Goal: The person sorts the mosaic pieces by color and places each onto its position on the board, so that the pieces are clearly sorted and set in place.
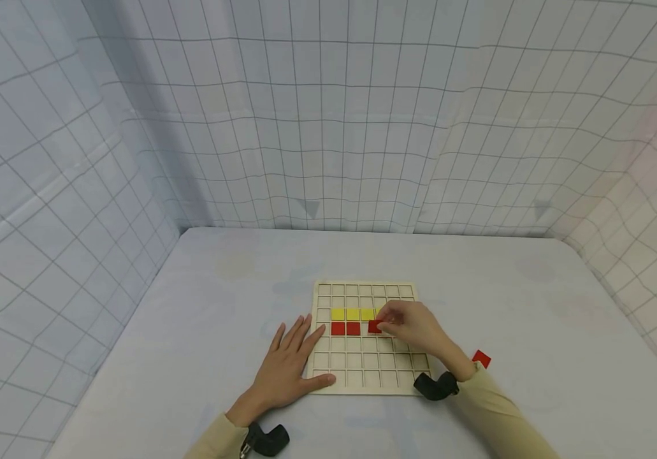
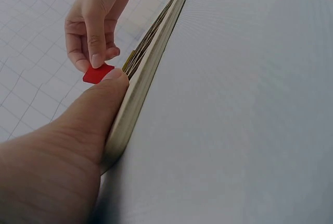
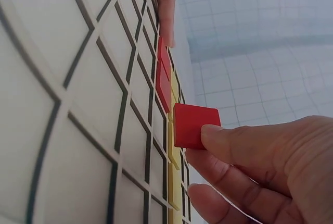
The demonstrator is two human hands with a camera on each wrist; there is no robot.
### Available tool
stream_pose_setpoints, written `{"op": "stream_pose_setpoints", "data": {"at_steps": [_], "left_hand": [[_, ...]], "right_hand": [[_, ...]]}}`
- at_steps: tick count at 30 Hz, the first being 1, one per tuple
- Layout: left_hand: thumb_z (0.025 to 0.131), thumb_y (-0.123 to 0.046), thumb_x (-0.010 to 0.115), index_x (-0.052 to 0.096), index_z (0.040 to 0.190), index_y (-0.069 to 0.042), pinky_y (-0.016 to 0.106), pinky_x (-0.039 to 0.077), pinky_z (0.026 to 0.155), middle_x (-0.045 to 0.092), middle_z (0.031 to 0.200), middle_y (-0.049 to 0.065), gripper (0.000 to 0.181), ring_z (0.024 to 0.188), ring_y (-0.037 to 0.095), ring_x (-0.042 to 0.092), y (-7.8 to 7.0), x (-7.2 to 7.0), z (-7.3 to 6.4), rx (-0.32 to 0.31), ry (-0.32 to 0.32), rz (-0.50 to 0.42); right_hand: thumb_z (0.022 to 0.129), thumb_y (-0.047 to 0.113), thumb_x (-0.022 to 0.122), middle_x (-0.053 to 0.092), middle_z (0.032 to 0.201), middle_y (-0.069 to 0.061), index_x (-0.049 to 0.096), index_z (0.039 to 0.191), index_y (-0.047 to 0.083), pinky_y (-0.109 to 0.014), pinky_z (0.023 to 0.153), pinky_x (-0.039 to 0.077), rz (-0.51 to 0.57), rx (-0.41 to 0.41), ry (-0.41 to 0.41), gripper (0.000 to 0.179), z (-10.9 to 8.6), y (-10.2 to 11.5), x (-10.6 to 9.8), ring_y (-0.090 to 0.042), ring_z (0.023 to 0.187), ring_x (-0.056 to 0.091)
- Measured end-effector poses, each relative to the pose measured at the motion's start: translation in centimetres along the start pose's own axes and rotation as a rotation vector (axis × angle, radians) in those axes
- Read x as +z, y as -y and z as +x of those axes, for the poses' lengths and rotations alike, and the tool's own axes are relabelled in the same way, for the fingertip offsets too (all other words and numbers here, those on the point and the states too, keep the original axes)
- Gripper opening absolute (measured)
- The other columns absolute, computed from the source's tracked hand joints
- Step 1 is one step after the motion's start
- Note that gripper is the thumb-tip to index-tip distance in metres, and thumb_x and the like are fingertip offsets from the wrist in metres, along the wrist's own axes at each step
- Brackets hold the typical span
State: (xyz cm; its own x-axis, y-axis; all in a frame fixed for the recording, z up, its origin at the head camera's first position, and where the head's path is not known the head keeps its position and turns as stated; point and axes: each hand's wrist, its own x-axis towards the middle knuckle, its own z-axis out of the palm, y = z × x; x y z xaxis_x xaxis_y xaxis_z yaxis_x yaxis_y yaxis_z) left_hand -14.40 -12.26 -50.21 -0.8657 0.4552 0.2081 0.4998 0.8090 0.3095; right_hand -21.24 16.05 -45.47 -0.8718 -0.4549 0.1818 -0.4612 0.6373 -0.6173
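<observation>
A pale wooden grid board [image 1: 362, 380] lies on the white table. Yellow square tiles [image 1: 353, 314] fill part of one row, and two red tiles [image 1: 345, 329] sit side by side in the row nearer me. Between thumb and fingers my right hand [image 1: 417, 326] pinches another red tile [image 3: 195, 125], held just above the board to the right of the two red ones. My left hand [image 1: 288, 370] lies spread at the board's left side, its thumb and a fingertip over the edge. Part of the yellow row is hidden behind my right hand.
One loose red tile [image 1: 482, 358] lies on the table right of the board, partly covered by my right wrist. Black wrist cameras [image 1: 436, 386] are strapped to both wrists. White grid-patterned curtains [image 1: 328, 127] enclose the table at the back and sides.
</observation>
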Motion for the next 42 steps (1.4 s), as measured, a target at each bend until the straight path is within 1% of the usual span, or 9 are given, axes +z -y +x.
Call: {"op": "stream_pose_setpoints", "data": {"at_steps": [4, 10, 18, 27, 32, 35, 42], "left_hand": [[0.083, -0.072, 0.049, 0.028, 0.152, -0.016, 0.050, 0.002, 0.112, 0.020, 0.155, 0.013, 0.091, 0.143, 0.026, 0.009, 0.0, 0.0, 0.0, 0.005, -0.005, -0.007], [0.083, -0.071, 0.049, 0.028, 0.151, -0.016, 0.050, 0.002, 0.112, 0.020, 0.155, 0.013, 0.091, 0.143, 0.027, 0.010, -0.1, 0.0, -0.1, 0.003, -0.001, -0.013], [0.083, -0.072, 0.048, 0.026, 0.152, -0.017, 0.049, 0.001, 0.112, 0.019, 0.155, 0.013, 0.092, 0.143, 0.026, 0.009, 0.0, 0.1, -0.1, -0.001, 0.006, -0.001], [0.083, -0.071, 0.049, 0.027, 0.152, -0.015, 0.050, 0.002, 0.112, 0.021, 0.155, 0.014, 0.091, 0.143, 0.028, 0.010, -0.1, -0.1, 0.0, 0.004, -0.004, -0.003], [0.084, -0.071, 0.049, 0.029, 0.151, -0.014, 0.052, 0.003, 0.112, 0.023, 0.153, 0.015, 0.091, 0.142, 0.030, 0.012, -0.1, 0.0, 0.1, 0.011, -0.020, -0.002], [0.084, -0.070, 0.050, 0.032, 0.150, -0.012, 0.053, 0.005, 0.111, 0.025, 0.153, 0.016, 0.090, 0.141, 0.031, 0.015, -0.1, 0.0, 0.1, 0.021, -0.036, 0.001], [0.084, -0.070, 0.050, 0.032, 0.150, -0.012, 0.054, 0.007, 0.111, 0.025, 0.153, 0.016, 0.089, 0.141, 0.032, 0.016, -0.1, 0.1, 0.1, 0.029, -0.047, 0.007]], "right_hand": [[0.081, 0.014, 0.076, 0.063, 0.078, 0.013, 0.069, 0.082, 0.019, -0.026, 0.060, 0.045, -0.011, 0.006, 0.002, 0.009, 0.3, 0.2, 0.5, -0.007, 0.066, 0.052], [0.081, 0.013, 0.076, 0.062, 0.076, 0.014, 0.069, 0.082, 0.019, -0.027, 0.061, 0.044, -0.015, 0.040, 0.017, 0.010, 0.4, 0.6, 0.9, -0.008, 0.067, 0.052], [0.081, 0.012, 0.076, 0.061, 0.075, 0.013, 0.069, 0.081, 0.018, -0.025, 0.057, 0.042, -0.028, 0.031, 0.017, 0.009, 0.4, 0.7, 1.2, -0.009, 0.064, 0.048], [0.081, 0.014, 0.076, 0.061, 0.075, 0.013, 0.071, 0.082, 0.018, -0.027, 0.059, 0.042, -0.055, 0.077, 0.018, 0.007, 0.6, 0.7, 1.2, -0.009, 0.065, 0.049], [0.081, 0.014, 0.076, 0.062, 0.075, 0.013, 0.073, 0.083, 0.015, -0.025, 0.057, 0.042, -0.060, 0.067, 0.001, 0.003, 0.6, 0.7, 1.1, -0.008, 0.065, 0.049], [0.081, 0.016, 0.076, 0.062, 0.075, 0.013, 0.073, 0.081, 0.012, -0.025, 0.056, 0.042, -0.069, 0.057, -0.012, 0.004, 0.7, 0.7, 1.1, -0.007, 0.064, 0.049], [0.081, 0.013, 0.076, 0.061, 0.072, 0.013, 0.071, 0.078, 0.018, -0.025, 0.053, 0.040, -0.099, 0.055, -0.022, 0.008, 0.8, 0.9, 1.2, -0.007, 0.061, 0.047]]}}
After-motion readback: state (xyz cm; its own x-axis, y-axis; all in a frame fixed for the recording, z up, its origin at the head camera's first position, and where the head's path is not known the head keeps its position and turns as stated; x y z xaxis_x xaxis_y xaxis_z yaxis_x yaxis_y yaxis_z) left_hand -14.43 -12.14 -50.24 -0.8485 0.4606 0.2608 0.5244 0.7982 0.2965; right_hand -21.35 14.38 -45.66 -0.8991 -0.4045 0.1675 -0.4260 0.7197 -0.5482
